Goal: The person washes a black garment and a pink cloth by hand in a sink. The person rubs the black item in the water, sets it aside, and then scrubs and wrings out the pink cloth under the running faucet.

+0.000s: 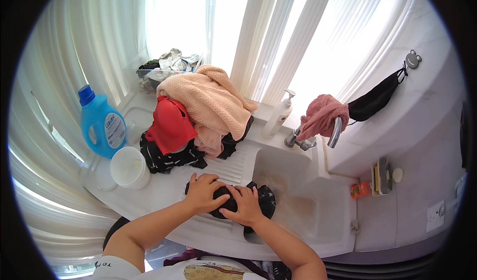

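The left grip (202, 193) and right grip (244, 206) are both clamped on a bunched black cloth (267, 201). It lies near the front edge of the white worktop (160, 196), partly over the sink (285, 161). A white tub (139, 178) and blue bottle (101, 118) stand by the left edge.

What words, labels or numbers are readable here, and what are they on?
I don't copy out printed text, but it shows here:
Blue bottle: white label, larger characters above lines too small to read.
White pump bottle: print too small.
White sleeve: a few dark letters.
Orange container: blurred markings.
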